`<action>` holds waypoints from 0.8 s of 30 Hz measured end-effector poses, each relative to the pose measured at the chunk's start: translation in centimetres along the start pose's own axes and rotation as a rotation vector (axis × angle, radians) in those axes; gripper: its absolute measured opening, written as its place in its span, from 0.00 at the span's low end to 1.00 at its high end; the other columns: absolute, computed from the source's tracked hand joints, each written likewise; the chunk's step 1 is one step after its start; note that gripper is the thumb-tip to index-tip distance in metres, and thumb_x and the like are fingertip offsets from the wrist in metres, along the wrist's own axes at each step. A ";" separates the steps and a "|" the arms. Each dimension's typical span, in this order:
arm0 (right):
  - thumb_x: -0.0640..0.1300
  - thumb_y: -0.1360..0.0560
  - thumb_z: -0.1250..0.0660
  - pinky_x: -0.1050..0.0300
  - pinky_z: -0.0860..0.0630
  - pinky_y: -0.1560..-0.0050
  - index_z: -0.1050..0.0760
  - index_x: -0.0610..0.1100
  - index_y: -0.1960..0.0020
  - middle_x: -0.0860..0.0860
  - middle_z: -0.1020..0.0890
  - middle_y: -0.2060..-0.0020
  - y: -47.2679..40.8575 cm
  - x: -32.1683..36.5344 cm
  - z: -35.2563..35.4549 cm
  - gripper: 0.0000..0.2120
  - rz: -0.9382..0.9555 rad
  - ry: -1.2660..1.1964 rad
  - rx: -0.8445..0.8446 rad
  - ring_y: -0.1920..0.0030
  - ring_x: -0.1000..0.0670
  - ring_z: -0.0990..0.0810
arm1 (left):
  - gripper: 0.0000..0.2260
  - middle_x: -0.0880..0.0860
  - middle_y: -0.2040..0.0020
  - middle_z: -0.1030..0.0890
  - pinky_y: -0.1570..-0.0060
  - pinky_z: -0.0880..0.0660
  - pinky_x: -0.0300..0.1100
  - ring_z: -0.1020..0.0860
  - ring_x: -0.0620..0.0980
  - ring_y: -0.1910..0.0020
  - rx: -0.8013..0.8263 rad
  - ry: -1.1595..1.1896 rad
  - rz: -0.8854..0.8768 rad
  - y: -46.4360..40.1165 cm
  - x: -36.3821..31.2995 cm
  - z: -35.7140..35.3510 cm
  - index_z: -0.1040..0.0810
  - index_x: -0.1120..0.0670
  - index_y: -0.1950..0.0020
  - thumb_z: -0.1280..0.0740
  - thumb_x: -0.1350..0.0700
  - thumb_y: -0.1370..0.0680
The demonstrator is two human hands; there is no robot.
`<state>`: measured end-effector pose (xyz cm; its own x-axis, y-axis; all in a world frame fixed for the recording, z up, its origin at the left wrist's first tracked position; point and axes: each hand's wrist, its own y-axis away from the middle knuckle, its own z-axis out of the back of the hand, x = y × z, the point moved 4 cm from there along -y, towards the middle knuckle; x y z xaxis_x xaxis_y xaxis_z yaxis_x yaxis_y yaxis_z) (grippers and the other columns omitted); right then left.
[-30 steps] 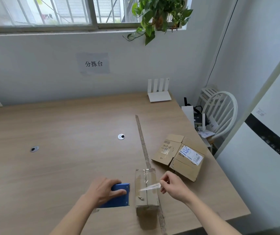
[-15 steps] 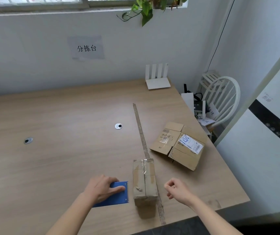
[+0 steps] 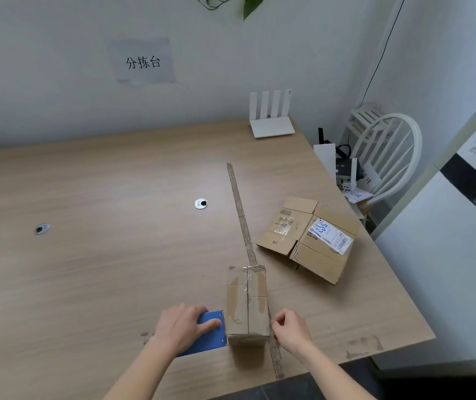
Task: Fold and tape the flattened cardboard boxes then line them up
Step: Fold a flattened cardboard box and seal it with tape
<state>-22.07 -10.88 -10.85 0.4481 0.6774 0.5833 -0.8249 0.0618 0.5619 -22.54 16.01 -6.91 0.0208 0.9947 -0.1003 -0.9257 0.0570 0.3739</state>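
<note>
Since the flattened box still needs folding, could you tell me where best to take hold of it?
I would grip the flattened box by its near right corner, coming from the right hand side. That corner looks slightly raised off the table, so fingers could probably slip under there.

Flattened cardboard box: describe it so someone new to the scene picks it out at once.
Start at the wooden table and go to its right edge, near the white round-backed chair. The flattened brown cardboard box lies there, right of the long tape strip running down the tabletop. Unlike the upright taped cardboard box between the hands, it lies flat and carries a white shipping label with blue handwriting.
</note>
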 end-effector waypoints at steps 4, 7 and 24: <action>0.42 0.22 0.30 0.56 0.23 0.40 0.24 0.48 0.39 0.51 0.20 0.44 -0.1 0.2 -0.3 0.12 -0.071 -0.023 -0.066 0.43 0.51 0.21 | 0.25 0.47 0.51 0.17 0.64 0.32 0.44 0.24 0.51 0.58 0.015 0.005 0.013 -0.1 0.0 0.2 0.21 0.43 0.43 0.46 0.27 0.25; 0.41 0.20 0.36 0.57 0.27 0.38 0.31 0.49 0.29 0.51 0.24 0.34 1.2 1.7 0.4 0.20 0.042 -0.044 -0.275 0.39 0.51 0.23 | 0.26 0.47 0.51 0.17 0.63 0.32 0.44 0.21 0.52 0.55 0.027 0.031 0.005 -0.1 -0.1 0.2 0.21 0.42 0.42 0.46 0.27 0.25; 0.67 0.28 0.31 0.44 0.30 0.32 0.72 0.53 0.20 0.50 0.49 0.19 2.9 5.4 -3.7 0.57 0.044 0.149 -0.007 0.24 0.44 0.34 | 0.31 0.47 0.55 0.18 0.62 0.32 0.45 0.21 0.53 0.56 0.032 0.008 0.042 2.0 2.1 0.1 0.21 0.43 0.44 0.49 0.24 0.29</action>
<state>-23.35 -4.38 -8.21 0.3562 0.7806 0.5136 -0.8451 0.0348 0.5334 -24.28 18.19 -6.28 -0.0206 0.9956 -0.0912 -0.9130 0.0185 0.4074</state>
